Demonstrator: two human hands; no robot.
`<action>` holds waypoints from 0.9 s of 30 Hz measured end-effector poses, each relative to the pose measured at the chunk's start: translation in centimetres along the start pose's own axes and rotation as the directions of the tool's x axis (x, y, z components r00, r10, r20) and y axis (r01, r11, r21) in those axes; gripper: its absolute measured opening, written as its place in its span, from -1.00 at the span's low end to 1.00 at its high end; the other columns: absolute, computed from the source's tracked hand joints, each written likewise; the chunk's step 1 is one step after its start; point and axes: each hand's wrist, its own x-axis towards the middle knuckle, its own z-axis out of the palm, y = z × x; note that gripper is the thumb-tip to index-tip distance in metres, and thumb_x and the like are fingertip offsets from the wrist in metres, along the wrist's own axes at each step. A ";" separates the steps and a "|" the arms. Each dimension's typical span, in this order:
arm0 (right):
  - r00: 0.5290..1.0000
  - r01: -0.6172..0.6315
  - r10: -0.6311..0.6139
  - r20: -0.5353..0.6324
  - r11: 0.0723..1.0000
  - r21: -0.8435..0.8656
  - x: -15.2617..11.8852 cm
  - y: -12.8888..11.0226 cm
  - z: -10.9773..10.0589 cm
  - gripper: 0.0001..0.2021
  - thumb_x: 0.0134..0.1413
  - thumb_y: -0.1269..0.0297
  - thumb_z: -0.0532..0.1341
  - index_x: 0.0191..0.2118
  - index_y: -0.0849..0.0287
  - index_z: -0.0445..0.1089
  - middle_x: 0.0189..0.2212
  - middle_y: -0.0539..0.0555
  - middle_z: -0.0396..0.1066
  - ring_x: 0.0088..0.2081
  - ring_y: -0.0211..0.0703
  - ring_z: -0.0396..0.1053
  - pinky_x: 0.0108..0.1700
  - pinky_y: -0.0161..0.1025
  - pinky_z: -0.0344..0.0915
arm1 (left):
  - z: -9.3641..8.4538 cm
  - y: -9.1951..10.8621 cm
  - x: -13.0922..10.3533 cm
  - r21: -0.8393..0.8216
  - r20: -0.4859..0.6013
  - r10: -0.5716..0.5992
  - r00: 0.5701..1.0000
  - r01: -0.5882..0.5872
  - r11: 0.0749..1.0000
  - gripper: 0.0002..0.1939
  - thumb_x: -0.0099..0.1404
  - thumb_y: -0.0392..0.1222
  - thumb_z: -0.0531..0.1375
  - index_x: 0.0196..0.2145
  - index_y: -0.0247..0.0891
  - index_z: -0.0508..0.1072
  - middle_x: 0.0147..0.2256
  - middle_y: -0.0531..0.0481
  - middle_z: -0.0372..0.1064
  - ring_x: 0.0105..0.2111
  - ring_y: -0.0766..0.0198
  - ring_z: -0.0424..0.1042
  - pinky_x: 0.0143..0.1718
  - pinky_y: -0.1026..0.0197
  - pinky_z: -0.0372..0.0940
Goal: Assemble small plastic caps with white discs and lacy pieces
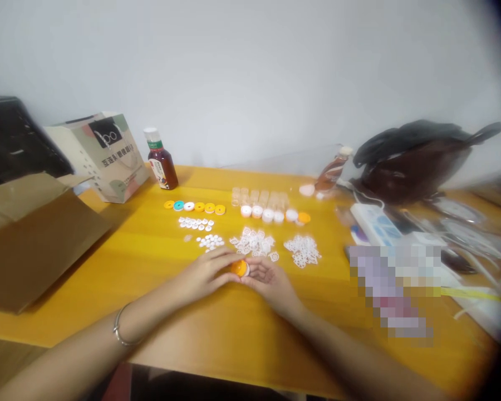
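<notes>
Both hands meet over the middle of the table around a small round orange-and-white cap (240, 268). My left hand (211, 271) grips it from the left with thumb and fingers. From the other side my right hand (269, 283) closes on it, fingers curled. Just beyond lie a pile of white lattice-like plastic pieces (253, 243), a second such pile (303, 250) and small white round pieces (211, 242). Farther back runs a row of orange, blue and white rings (199, 207). To its right stand white and orange round caps (268, 215) before clear small containers (254, 197).
A cardboard box (45, 239) and a paper bag (108, 156) stand at the left, beside a dark red bottle (162, 164). At the right are a tilted bottle (332, 170), a dark bag (417, 161), a white power strip (376, 225) and cables (484, 245).
</notes>
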 end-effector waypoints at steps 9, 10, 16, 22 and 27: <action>0.999 -0.040 0.040 0.005 0.999 0.033 -0.1 -0.1 0.1 -0.68 -0.28 0.27 0.37 -0.31 0.10 0.32 -0.44 -0.04 0.44 -0.35 -0.24 0.40 -0.15 -0.17 0.31 | 0.2 -0.2 -0.1 -0.015 0.000 0.009 1.000 -0.009 1.000 -0.61 0.24 -0.12 0.11 0.03 -0.18 0.28 -0.20 -0.12 0.31 -0.20 0.21 0.31 -0.16 0.12 0.27; 0.999 -0.040 0.040 0.004 0.998 0.043 -0.1 -0.2 0.1 -0.66 -0.28 0.27 0.37 -0.30 0.10 0.31 -0.46 -0.05 0.43 -0.36 -0.23 0.40 -0.16 -0.17 0.31 | 0.1 -0.2 -0.1 -0.017 -0.002 0.007 1.000 -0.007 1.000 -0.61 0.24 -0.12 0.11 0.03 -0.17 0.28 -0.20 -0.11 0.32 -0.21 0.21 0.32 -0.17 0.12 0.27; 0.998 -0.056 0.056 0.004 0.997 0.051 -0.2 -0.5 0.2 -0.65 -0.31 0.27 0.39 -0.34 0.11 0.27 -0.47 -0.06 0.42 -0.38 -0.25 0.40 -0.19 -0.21 0.31 | 0.0 0.0 -0.1 -0.052 0.029 -0.011 1.000 0.013 0.999 -0.62 0.23 -0.14 0.12 0.02 -0.15 0.29 -0.22 -0.10 0.34 -0.23 0.21 0.33 -0.18 0.13 0.26; 0.999 -0.033 0.033 0.015 0.999 0.009 -0.4 -0.5 0.3 -0.67 -0.29 0.23 0.38 -0.37 0.12 0.26 -0.43 -0.03 0.43 -0.37 -0.25 0.40 -0.19 -0.20 0.32 | -0.1 0.2 -0.1 -0.037 0.021 -0.035 0.999 0.036 0.999 -0.62 0.22 -0.11 0.13 -0.01 -0.20 0.33 -0.27 -0.09 0.36 -0.28 0.23 0.33 -0.22 0.16 0.26; 0.999 -0.018 0.019 0.030 1.000 -0.017 -0.6 -0.5 0.4 -0.71 -0.27 0.22 0.36 -0.39 0.13 0.27 -0.43 -0.02 0.43 -0.34 -0.23 0.41 -0.18 -0.19 0.32 | -0.1 0.3 -0.1 -0.028 0.001 -0.024 1.000 0.024 0.999 -0.65 0.22 -0.07 0.12 -0.07 -0.24 0.38 -0.33 -0.09 0.37 -0.34 0.26 0.33 -0.27 0.18 0.26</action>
